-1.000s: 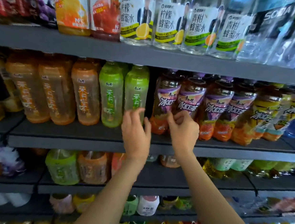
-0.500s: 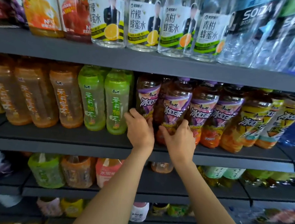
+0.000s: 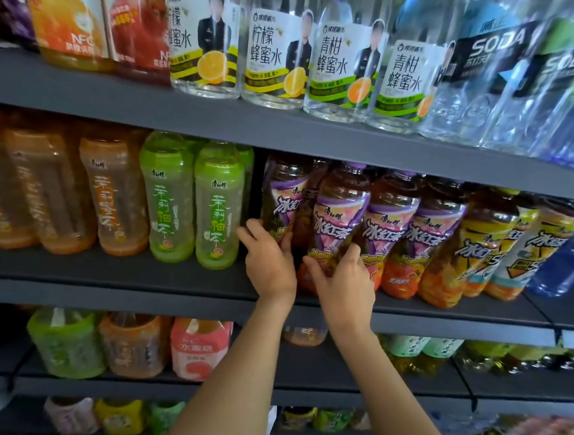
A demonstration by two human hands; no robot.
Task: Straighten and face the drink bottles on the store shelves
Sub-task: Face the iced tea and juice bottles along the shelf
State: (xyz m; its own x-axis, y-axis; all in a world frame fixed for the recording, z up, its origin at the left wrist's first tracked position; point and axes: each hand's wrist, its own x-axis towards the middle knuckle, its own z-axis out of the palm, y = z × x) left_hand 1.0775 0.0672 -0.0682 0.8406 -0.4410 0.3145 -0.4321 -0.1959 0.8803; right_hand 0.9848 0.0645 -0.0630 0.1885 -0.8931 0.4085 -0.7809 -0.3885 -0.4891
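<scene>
On the middle shelf (image 3: 135, 291) stands a row of brown iced-tea bottles with purple labels. My left hand (image 3: 268, 260) wraps round the lower part of the leftmost purple-label bottle (image 3: 282, 196). My right hand (image 3: 344, 283) grips the second purple-label bottle (image 3: 339, 214) near its base; this one stands a little forward of its neighbours with its label facing me. Between the two, a darker bottle (image 3: 305, 212) sits further back, partly hidden.
Two green tea bottles (image 3: 218, 205) and several orange ones (image 3: 116, 190) stand left of my hands; more purple and yellow-label tea bottles (image 3: 483, 239) stand to the right. Honey-water and soda bottles (image 3: 343, 57) fill the upper shelf. Lower shelves hold more drinks.
Both hands moved from in front of the shelf edge onto the two purple-label bottles and took hold of them. The view shifted right and closer.
</scene>
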